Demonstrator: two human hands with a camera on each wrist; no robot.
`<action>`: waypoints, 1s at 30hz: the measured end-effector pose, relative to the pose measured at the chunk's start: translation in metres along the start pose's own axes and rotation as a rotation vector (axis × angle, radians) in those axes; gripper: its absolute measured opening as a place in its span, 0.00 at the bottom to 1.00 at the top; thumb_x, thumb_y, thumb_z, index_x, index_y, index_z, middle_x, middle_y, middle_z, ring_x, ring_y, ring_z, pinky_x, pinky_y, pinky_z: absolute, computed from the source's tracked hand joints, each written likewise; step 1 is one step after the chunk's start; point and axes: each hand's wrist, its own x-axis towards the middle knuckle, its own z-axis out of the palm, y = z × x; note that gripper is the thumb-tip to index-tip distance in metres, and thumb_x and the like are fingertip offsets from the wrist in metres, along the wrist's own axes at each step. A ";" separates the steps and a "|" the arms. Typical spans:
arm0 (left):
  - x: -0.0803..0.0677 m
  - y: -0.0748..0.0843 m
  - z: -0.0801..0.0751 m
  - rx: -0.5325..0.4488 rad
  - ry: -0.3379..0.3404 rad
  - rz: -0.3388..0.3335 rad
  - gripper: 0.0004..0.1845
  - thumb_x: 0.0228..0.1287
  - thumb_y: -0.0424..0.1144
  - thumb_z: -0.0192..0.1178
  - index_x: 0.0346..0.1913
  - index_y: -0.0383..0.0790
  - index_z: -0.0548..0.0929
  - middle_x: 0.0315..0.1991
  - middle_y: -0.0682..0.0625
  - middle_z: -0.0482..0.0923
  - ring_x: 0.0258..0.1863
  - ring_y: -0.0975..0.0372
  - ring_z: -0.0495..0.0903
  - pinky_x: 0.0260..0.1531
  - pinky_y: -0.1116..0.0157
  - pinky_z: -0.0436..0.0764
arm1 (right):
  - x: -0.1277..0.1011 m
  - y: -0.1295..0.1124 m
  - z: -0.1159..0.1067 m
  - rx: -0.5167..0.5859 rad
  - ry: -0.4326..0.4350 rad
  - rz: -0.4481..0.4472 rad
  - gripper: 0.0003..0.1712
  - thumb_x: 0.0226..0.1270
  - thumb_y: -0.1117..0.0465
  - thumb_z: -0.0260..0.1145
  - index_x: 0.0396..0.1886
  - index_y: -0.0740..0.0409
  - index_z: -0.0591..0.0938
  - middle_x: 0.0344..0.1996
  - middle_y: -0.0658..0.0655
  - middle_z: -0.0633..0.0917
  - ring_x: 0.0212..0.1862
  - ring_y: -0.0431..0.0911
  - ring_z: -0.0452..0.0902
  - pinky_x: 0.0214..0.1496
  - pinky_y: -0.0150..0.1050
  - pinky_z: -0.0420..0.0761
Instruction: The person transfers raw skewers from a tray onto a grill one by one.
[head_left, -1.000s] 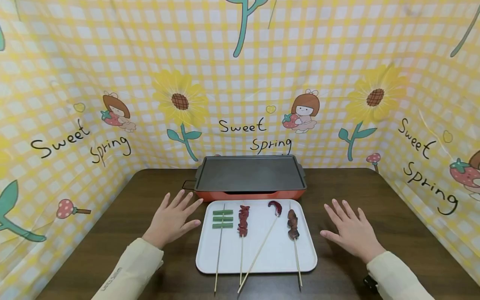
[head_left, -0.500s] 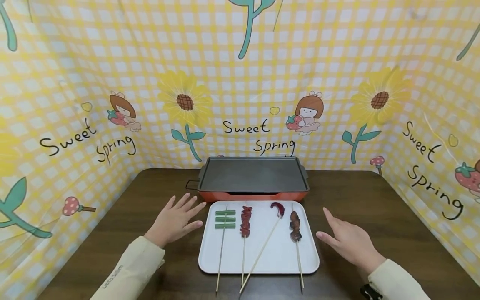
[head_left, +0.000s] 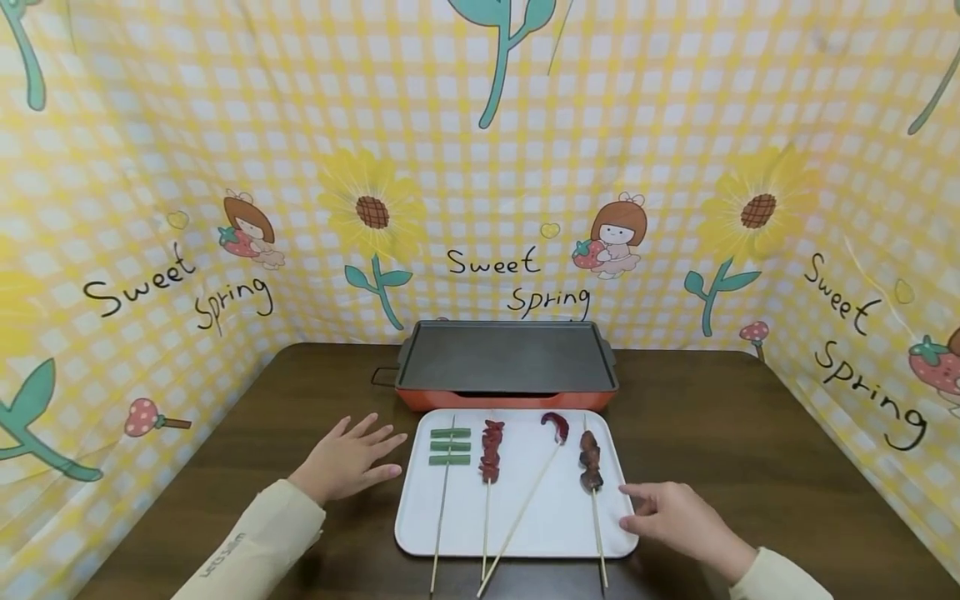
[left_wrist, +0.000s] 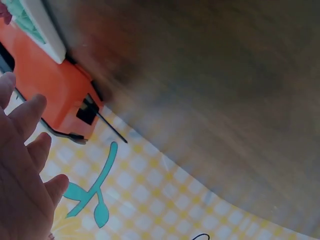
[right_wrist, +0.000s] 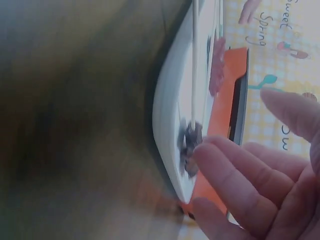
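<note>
A white tray (head_left: 555, 512) lies on the dark wooden table in front of an orange griddle (head_left: 506, 360) with a bare grey plate. Several skewers lie on the tray: green pieces (head_left: 448, 446), red meat (head_left: 491, 450), a curved red piece (head_left: 556, 426), and dark meat (head_left: 590, 460) at the right. My left hand (head_left: 351, 458) rests flat and open on the table, left of the tray. My right hand (head_left: 663, 510) hovers at the tray's right edge, fingers reaching toward the dark meat skewer (right_wrist: 190, 142) and holding nothing. The right wrist view shows its fingertips (right_wrist: 215, 150) just short of the meat.
A yellow checked backdrop (head_left: 480, 167) with sunflowers walls in the table on three sides. The skewer sticks overhang the tray's near edge. Bare dark tabletop (head_left: 712, 417) lies right and left of the tray. The griddle's orange side (left_wrist: 55, 90) and black handle show in the left wrist view.
My right hand has lifted off the table and moved left and nearer, up to the tray's right edge by the dark meat skewer. The left hand has stayed flat in place.
</note>
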 end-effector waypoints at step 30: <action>0.011 0.009 0.022 0.029 -0.114 0.072 0.35 0.62 0.61 0.55 0.67 0.43 0.73 0.65 0.46 0.70 0.70 0.46 0.58 0.63 0.39 0.57 | -0.001 -0.008 0.037 0.075 -0.063 0.227 0.27 0.46 0.70 0.73 0.46 0.82 0.78 0.07 0.50 0.76 0.10 0.40 0.75 0.15 0.35 0.76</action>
